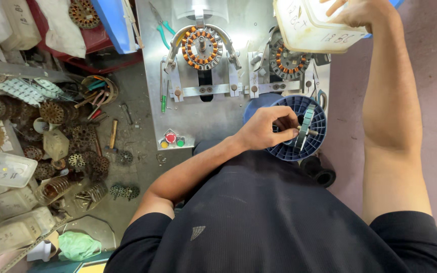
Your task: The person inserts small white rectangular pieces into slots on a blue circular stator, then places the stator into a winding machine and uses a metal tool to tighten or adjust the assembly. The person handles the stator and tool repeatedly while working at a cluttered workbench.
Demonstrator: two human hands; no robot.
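Two hands: left (pixel 264 129) fingers pinch blue spool (pixel 299 126); right (pixel 360 12) grips white tub (pixel 309 28).

Layout seen from the head camera. A metal machine plate (pixel 153 60) stands ahead of the person, bearing two wound stators side by side: one (pixel 202 48) at centre, another (pixel 288 60) to its right. A button cluster (pixel 171 138) sits at the plate's near left corner. The left hand (pixel 265 129) rests on a ribbed spool (pixel 299 127) just before the plate. The right hand (pixel 359 11) grips a plastic container (pixel 310 26) above the right stator. Loose stator cores (pixel 51 114) lie at far left.
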